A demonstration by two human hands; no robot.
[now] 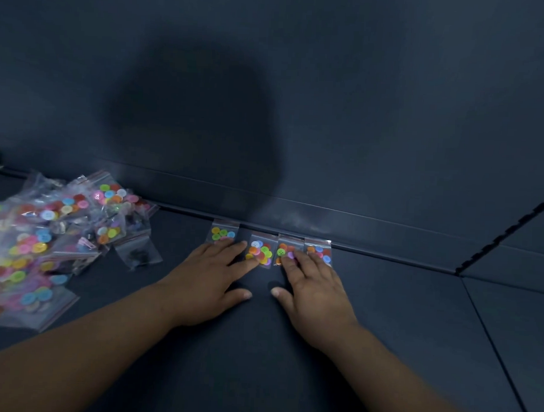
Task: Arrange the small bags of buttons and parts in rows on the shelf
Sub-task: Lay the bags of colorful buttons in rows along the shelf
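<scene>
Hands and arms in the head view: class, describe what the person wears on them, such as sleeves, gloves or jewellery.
Both the left hand and the right hand are bare: no gloves, rings or bracelets show. The left forearm and right forearm are bare, with no sleeve or watch in view.

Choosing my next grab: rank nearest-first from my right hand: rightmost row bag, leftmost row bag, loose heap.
1. Rightmost clear bag of coloured buttons: at fingertips of the right hand.
2. Leftmost button bag: by left hand.
3. Loose bag heap: far left.

Bare forearms (90,344) lead to the left grip (209,277) and right grip (315,284), thumbnails (247,295) trimmed short.
</scene>
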